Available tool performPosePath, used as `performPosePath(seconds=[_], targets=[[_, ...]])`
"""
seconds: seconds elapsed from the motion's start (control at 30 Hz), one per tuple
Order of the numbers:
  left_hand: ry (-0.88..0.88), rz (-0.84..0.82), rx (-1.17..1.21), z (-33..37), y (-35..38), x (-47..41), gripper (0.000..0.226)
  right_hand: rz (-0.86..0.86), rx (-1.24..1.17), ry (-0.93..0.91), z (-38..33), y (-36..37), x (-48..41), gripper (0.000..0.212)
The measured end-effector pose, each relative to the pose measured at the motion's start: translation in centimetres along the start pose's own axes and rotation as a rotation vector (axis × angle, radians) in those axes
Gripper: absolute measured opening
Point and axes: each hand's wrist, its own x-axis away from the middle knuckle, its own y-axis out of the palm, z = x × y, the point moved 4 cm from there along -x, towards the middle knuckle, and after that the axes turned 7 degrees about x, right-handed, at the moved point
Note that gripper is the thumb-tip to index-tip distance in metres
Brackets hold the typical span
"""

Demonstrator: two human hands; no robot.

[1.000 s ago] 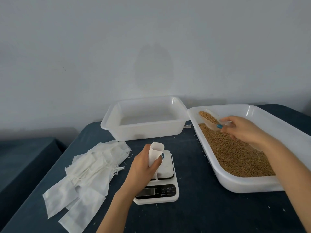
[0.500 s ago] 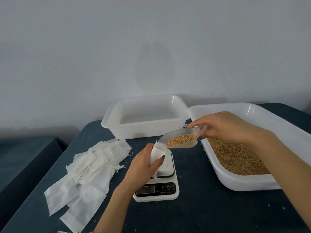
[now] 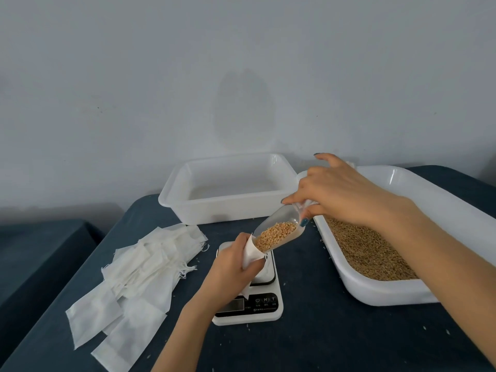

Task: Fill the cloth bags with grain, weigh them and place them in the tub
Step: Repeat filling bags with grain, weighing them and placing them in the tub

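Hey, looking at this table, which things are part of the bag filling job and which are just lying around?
In the job: cloth bag in the left hand, scoop of grain in the right hand, scale, grain tray, empty tub, spare bags.

Lying about: stray grains on the table, dark surface at far left.
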Motion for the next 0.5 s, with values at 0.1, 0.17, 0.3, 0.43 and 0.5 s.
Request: performPosePath(seconds=[0.1, 0.17, 0.3, 0.43, 0.5], targets=[[-0.002, -0.003, 0.052, 0.0, 0.1, 0.0, 0.029, 0.035, 0.021, -0.011, 0.0, -0.6, -0.1, 0.045], [0.007, -0.004, 0.076, 0.1, 0.2, 0.1, 0.028, 0.05, 0.039, -0.019, 0.0, -0.9, -0.2, 0.044], [0.026, -0.016, 0.109, 0.4, 0.2, 0.1, 0.021, 0.067, 0.103, -0.026, -0.1, -1.6, -0.1, 0.043], [0.021, -0.016, 0.124, 0.3, 0.2, 0.2, 0.02, 0.078, 0.139, -0.027, -0.1, -1.9, 0.0, 0.044], [0.017, -0.014, 0.148, 0.4, 0.2, 0.2, 0.019, 0.082, 0.116, -0.009, 0.1, -1.8, 0.2, 0.045]])
